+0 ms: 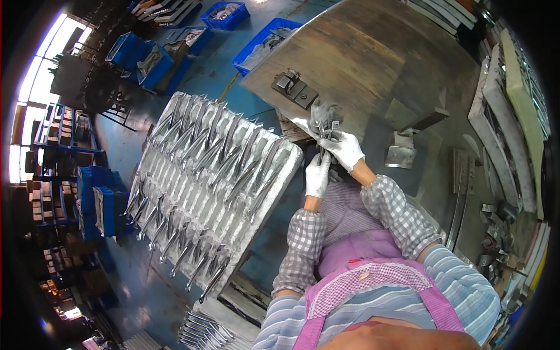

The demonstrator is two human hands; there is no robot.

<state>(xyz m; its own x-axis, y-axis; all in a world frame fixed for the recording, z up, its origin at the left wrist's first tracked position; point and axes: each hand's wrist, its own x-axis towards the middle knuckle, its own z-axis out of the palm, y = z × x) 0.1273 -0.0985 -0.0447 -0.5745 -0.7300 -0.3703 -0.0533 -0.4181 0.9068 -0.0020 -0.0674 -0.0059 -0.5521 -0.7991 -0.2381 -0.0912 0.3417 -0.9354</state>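
Together, the white-gloved left grip (317, 176) and right grip (345, 150) hold metal pieces (335, 125).

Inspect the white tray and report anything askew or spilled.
Nothing looks spilled. The metal parts on the white tray look askew: they lean at differing angles, some overlapping, which makes the rows uneven.

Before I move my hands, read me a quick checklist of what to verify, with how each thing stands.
1. Hands covered: ok, left hand and right hand are white-gloved.
2. Right-hand hold: ok, it looks closed on a metal piece.
3. Left-hand hold: cannot tell, its fingertips are unclear.
4. Forearms covered: ok, checked sleeve covers on both.
5. Dark metal block on the bench: ok, apart from both hands.
6. Slender metal parts on the pale rack: ok, in rows.
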